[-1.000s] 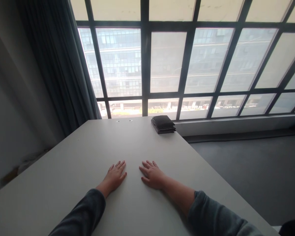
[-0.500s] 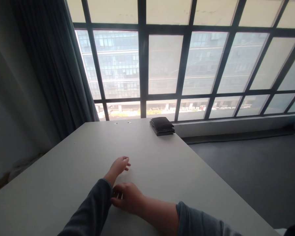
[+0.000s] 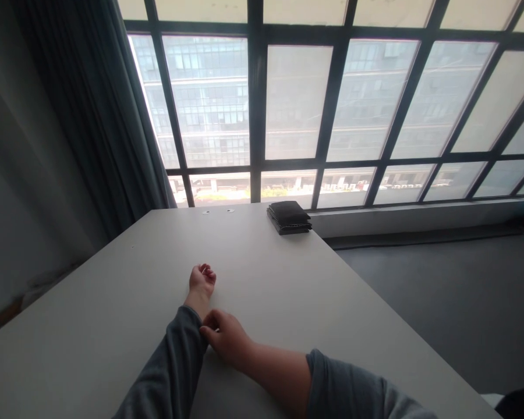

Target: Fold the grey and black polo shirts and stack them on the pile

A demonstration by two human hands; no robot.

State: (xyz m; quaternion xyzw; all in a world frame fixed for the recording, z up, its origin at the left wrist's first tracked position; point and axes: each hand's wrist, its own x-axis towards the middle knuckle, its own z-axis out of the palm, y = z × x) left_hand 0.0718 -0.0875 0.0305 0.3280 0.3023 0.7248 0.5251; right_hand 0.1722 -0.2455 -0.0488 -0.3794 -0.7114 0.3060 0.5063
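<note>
Grey sleeve cuff (image 3: 191, 326) on the left arm is pinched by the right hand (image 3: 227, 343), while the left hand (image 3: 201, 279) is curled in a loose fist mid-table (image 3: 113, 302). A black folded stack (image 3: 289, 216) sits at the table's far right corner.

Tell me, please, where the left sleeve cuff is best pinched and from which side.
Pinch the cuff at its edge beside the wrist, coming from the right, where the right hand already meets it. The left hand lies curled on the table, forearm stretched forward, so that edge is exposed.
</note>
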